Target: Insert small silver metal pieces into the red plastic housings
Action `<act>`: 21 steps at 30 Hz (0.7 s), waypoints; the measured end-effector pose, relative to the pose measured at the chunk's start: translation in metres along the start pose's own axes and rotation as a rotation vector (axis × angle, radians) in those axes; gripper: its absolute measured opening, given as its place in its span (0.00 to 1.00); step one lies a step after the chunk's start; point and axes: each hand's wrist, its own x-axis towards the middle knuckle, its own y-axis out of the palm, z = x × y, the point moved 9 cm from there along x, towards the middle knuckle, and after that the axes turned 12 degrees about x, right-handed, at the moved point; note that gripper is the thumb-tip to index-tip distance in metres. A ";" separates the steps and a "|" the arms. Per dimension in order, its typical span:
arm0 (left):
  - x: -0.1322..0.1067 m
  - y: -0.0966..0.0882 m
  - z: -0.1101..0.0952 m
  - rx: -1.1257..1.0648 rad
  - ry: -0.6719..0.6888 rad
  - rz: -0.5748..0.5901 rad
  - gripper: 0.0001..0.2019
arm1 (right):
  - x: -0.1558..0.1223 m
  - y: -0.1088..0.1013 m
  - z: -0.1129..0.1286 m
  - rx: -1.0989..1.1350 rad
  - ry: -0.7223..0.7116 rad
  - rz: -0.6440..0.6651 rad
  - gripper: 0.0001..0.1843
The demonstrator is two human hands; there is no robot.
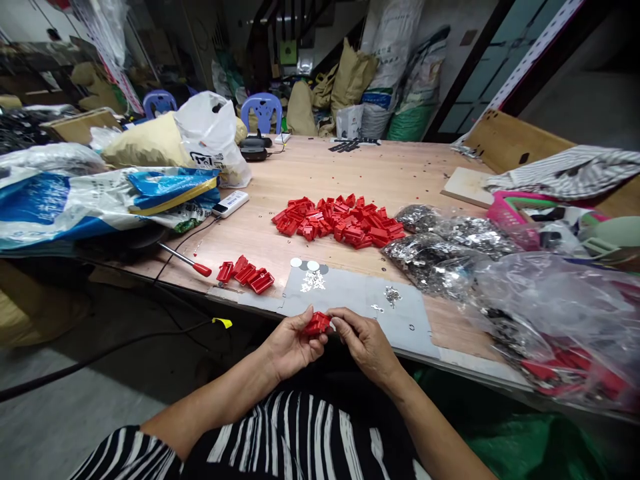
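Note:
In front of my body, just off the table's near edge, my left hand (295, 343) grips a small red plastic housing (317, 324) between thumb and fingers. My right hand (364, 341) pinches at the housing's right end; a small pale bit shows by its fingertips, too small to name. Beyond the hands lies a grey mat (350, 300) bearing a pile of small shiny metal pieces (313, 281) and a smaller heap of tiny metal parts (393, 295). Several red housings (245, 273) lie left of the mat, and a large heap of the same red parts (340, 220) sits farther back.
Clear bags of metal pieces (430, 257) and a large plastic bag (550, 300) crowd the right side. A red-tipped lever (200, 269) and a white device with a cable (231, 204) are on the left. Blue-white sacks (100, 200) lie behind them.

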 end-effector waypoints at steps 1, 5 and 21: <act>0.000 0.001 0.000 -0.011 0.003 0.002 0.15 | 0.000 0.000 0.000 -0.001 -0.003 0.003 0.18; 0.002 0.001 -0.004 -0.068 0.034 0.007 0.15 | -0.001 0.003 0.002 -0.070 0.019 0.061 0.19; -0.002 0.003 -0.006 -0.139 0.057 0.033 0.15 | 0.003 0.005 0.011 -0.172 -0.028 0.024 0.17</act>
